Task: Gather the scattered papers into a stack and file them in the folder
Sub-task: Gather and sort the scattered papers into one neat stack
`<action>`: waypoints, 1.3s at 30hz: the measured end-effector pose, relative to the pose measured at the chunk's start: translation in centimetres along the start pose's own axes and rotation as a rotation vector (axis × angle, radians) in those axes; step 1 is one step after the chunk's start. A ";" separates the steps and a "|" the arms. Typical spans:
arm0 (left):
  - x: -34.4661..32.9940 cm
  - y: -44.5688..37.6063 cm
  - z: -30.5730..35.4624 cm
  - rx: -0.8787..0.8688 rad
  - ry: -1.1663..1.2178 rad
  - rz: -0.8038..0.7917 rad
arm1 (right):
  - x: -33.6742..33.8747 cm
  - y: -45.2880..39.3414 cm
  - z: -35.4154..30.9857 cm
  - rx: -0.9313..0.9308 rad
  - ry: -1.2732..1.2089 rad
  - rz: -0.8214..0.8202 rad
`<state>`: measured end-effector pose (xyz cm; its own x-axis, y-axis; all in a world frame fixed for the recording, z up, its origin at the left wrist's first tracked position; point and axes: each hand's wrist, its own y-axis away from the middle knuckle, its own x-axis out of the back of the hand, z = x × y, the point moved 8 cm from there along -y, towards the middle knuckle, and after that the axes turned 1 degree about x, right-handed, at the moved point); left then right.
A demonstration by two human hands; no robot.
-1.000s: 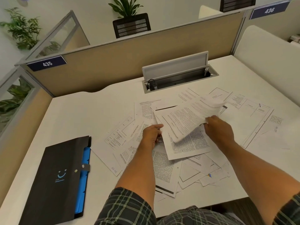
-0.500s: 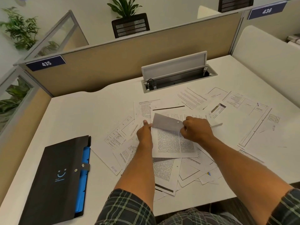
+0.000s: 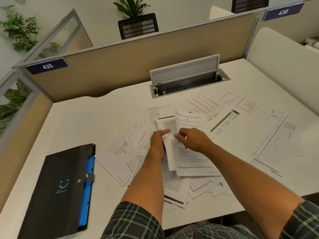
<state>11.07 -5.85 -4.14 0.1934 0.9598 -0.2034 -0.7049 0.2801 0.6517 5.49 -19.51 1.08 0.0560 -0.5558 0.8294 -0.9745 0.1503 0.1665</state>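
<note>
A person in plaid short sleeves leans over a white cubicle desk [image 3: 82, 118], both bare forearms stretched into a spread of printed papers [image 3: 250, 135]. The left hand [image 3: 158, 141] grips the left edge of a small gathered stack [image 3: 188, 152] at the middle of the mess, thumb on top near the upper corner and fingers hidden beneath the sheets. The right hand [image 3: 193, 139] lies across the top of that same stack, fingers curled and pinching the uppermost sheet [image 3: 189, 120], whose far end curls up off the pile.

The remaining sheets lie loose and overlapping all round the hands: tables and text pages to the left, diagram pages well out to the right, and more pages poking from under the stack toward the desk's near edge (one shows a small coloured corner).

The black folder [image 3: 57, 192] lies flat near the front left corner of the desk, well apart from the papers, its strap snapped shut and blue dividers [image 3: 87, 187] showing along its right edge.

Behind the papers an open cable tray [image 3: 189, 83] is set into the desktop, its grey lid raised. A tan partition [image 3: 138, 66] carries a label reading 435 [image 3: 47, 66], with potted plants [image 3: 134, 12] beyond.
</note>
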 end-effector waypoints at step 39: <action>-1.6 2.6 7.2 -0.307 -0.535 -0.222 | 8.1 1.9 6.2 -0.008 -0.967 0.270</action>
<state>13.83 -6.56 3.22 0.6132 0.7784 0.1342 -0.7569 0.5305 0.3816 2.76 -28.81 4.78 -0.3709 -0.9273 0.0508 -0.9268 0.3731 0.0432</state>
